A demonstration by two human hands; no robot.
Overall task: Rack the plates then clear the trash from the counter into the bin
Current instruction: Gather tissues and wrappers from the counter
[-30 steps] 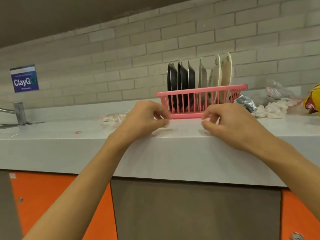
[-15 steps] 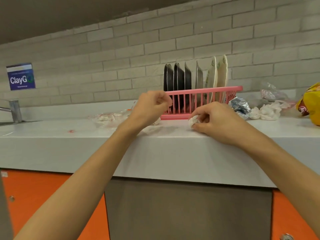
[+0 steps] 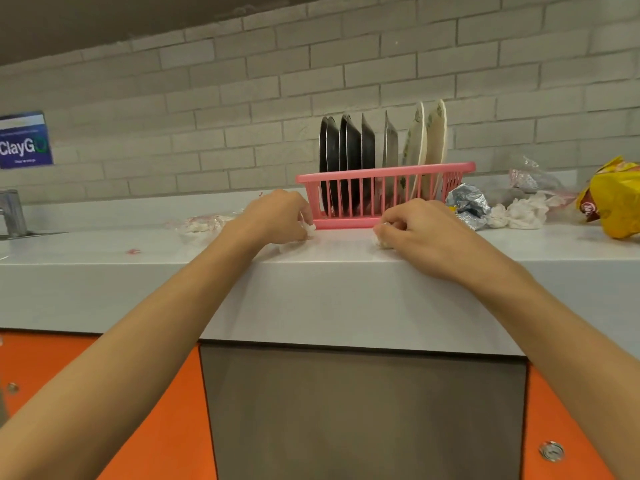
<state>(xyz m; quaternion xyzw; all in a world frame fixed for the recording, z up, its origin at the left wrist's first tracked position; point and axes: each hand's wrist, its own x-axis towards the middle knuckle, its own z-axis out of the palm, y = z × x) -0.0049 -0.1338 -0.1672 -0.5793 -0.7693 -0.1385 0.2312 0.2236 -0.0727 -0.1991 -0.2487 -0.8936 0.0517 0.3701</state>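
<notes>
A pink dish rack [image 3: 384, 171] stands on the grey counter [image 3: 346, 289] with several plates [image 3: 349, 143] upright in it, dark ones to the left and pale ones to the right. My left hand [image 3: 277, 216] rests on the counter in front of the rack's left end, its fingers curled round a small white tissue scrap [image 3: 309, 231]. In front of the rack's right half, my right hand [image 3: 420, 226] pinches another crumpled white tissue [image 3: 382, 241] against the counter. No bin is in view.
Right of the rack lie a crumpled foil wrapper [image 3: 467, 206], white tissues [image 3: 519, 214], a clear plastic bag [image 3: 533, 178] and a yellow snack bag [image 3: 613, 199]. Clear plastic wrap [image 3: 201, 225] and a red scrap [image 3: 132, 251] lie to the left. A tap [image 3: 10, 213] stands far left.
My left hand rose from the counter and came back down next to the rack's left end, now with tissue in its fingers. My right hand gathered a crumpled tissue and stays on the counter.
</notes>
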